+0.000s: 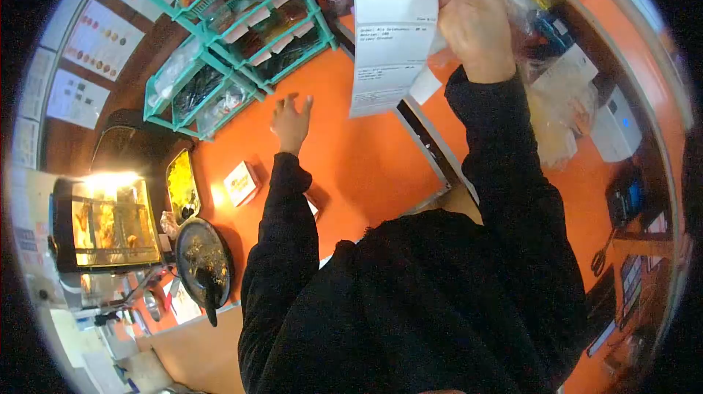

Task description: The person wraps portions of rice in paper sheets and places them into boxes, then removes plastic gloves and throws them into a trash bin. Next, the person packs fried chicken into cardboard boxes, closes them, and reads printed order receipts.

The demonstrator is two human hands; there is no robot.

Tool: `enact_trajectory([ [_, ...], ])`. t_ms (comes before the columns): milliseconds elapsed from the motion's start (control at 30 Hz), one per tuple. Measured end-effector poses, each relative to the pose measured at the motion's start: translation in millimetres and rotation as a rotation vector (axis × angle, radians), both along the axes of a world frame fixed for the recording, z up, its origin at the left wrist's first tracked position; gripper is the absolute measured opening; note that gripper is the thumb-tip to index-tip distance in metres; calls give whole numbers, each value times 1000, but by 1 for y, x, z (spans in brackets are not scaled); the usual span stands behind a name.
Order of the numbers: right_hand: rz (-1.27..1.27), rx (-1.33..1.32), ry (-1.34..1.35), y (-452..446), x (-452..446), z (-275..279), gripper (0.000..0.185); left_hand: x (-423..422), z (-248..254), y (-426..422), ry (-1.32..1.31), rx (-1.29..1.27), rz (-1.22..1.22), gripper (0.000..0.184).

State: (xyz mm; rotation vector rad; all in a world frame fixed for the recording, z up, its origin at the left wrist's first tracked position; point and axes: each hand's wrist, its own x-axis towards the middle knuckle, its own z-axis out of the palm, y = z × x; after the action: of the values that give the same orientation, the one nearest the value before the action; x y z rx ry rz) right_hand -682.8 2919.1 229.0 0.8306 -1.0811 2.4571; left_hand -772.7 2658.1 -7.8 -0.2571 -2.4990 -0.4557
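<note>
A long printed paper receipt (392,50) hangs from my right hand (476,17), its top edge pinched between thumb and fingers. Dark text stands in separate blocks down the strip. My left hand (291,127) reaches over the orange counter (329,152) with its fingers apart and nothing in them. Beyond it stands a turquoise rack (267,86) whose compartments hold bagged and packed items. Nearer my left forearm lies a small white box (242,183) with red print. Part of another pale item shows behind that forearm.
At left stand a lit glass display case (116,225) with fried-looking food, a tray of yellow food (181,183), and a dark stone mortar (192,251) with a pestle (212,295). Plastic bags (556,116), a white device (616,127) and scissors (602,255) are at right.
</note>
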Motion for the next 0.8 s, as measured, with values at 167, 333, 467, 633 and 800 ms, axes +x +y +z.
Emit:
enact_trajectory([
  [167,-51,131,-70,-19,0,3,27,73,138,42,-114,902,-838,39],
  [333,10,148,-85,-34,7,3,30,133,194,63,-500,913,-915,62],
  [467,-10,146,-141,-41,19,6,34,151,187,55,-629,944,-1078,80],
  [633,-33,202,-181,-39,12,-2,36,177,187,50,-702,978,-1100,88],
  [800,20,198,-161,-46,11,-5,36,187,184,44,-674,976,-1082,89],
])
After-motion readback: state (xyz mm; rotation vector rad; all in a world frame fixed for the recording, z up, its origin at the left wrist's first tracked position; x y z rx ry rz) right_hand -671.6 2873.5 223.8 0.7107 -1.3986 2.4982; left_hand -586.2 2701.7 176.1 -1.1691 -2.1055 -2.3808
